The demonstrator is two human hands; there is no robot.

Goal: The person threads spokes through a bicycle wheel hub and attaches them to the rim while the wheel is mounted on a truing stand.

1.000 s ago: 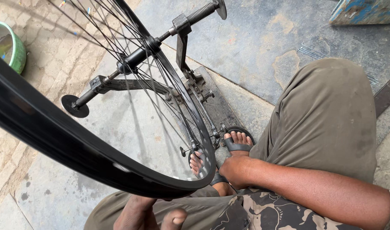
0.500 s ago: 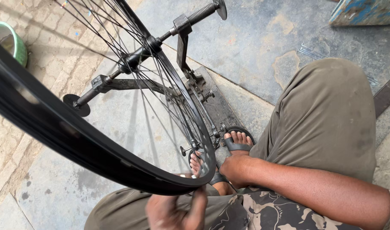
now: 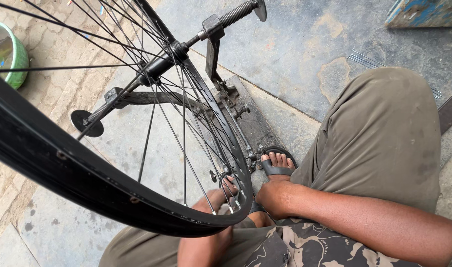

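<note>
Black bike wheel rim [image 3: 87,183], smooth painted metal w/ small spoke holes, sweeps in a big arc across the view; thin steel spokes [image 3: 184,148] fan from the hub [image 3: 159,66], which sits on a threaded axle in a dark, greasy steel truing stand [image 3: 221,99]. Right hand [image 3: 275,198] lies at the rim's low end, just right of it, fingers curled down behind the rim edge; can't tell if they close on anything. Left hand [image 3: 206,244] comes up from below, right under the rim's bottom curve and touching it; fingers hidden, grip unclear too. Just beyond the right hand, a foot in a black strap sandal [image 3: 278,163] rests on the stand's flat base plate. Olive trousers [image 3: 379,143], dusty cloth, to the right of the grip; camo fabric [image 3: 315,247] under the forearm. Far left, a round green bowl [image 3: 11,59] on rough cracked concrete floor [image 3: 295,44].
</note>
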